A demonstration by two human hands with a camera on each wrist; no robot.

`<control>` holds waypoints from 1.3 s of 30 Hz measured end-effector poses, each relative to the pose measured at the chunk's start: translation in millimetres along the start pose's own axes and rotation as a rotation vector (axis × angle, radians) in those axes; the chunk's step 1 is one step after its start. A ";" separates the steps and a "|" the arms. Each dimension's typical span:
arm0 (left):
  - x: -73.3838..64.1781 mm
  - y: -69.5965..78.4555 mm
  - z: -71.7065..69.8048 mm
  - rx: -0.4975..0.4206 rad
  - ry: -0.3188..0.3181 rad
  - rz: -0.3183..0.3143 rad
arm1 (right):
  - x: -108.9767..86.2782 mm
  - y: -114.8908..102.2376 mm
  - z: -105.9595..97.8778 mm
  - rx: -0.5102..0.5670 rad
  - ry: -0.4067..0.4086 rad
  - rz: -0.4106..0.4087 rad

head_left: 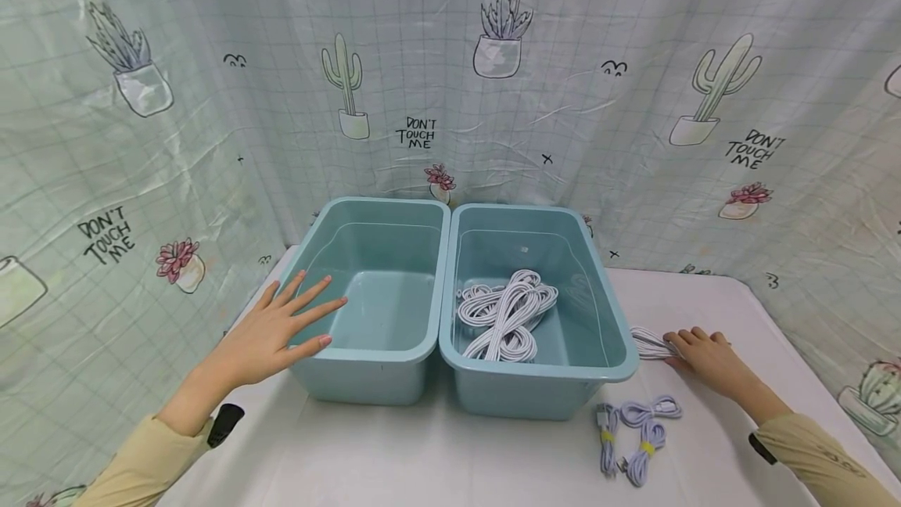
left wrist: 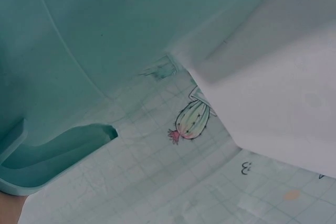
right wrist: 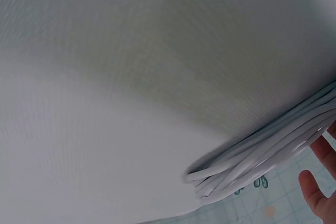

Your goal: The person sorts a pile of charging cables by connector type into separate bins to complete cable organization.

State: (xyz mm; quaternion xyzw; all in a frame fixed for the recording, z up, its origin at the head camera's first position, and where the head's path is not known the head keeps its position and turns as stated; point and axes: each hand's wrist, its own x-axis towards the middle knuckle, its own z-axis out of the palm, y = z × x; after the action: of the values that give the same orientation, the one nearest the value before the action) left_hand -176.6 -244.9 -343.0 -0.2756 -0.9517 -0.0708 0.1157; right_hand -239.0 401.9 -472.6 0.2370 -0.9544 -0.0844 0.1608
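My left hand (head_left: 271, 335) spreads its fingers over the near left corner of the left blue bin (head_left: 383, 354), whose inside shows a bare floor. My right hand (head_left: 711, 362) has its curled fingers and thumb at the right end of a coiled white cable (head_left: 649, 343), which lies on the table beside the right blue bin (head_left: 538, 371). In the right wrist view, one finger (right wrist: 324, 153) meets the coiled cable from below, while another fingertip stands apart from it; the rest of the grip is cut off. Several coiled white cables (head_left: 510, 318) lie inside the right bin.
Three small tied cables lie in front of the right bin: one with a yellow tie (head_left: 608, 440), another (head_left: 644, 454) beside it and a third coil (head_left: 651, 411) behind. A printed curtain (head_left: 450, 139) surrounds the white table (head_left: 450, 460) at the back and sides.
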 end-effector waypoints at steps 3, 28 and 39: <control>0.4 0.1 0.0 0.000 -0.002 0.002 | -1.6 -0.2 -0.1 0.001 0.010 -0.009; -0.5 0.3 -0.7 -0.008 0.003 -0.001 | -5.8 4.1 -12.1 -0.053 0.141 -0.107; -1.2 0.5 0.0 -0.020 0.008 -0.003 | 3.2 10.5 -25.9 -0.088 0.233 -0.141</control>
State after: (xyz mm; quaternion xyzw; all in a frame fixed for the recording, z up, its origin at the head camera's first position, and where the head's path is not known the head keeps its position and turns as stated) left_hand -175.3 -245.2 -343.2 -0.2749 -0.9509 -0.0815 0.1165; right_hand -237.2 407.4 -445.1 0.3044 -0.9055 -0.1094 0.2745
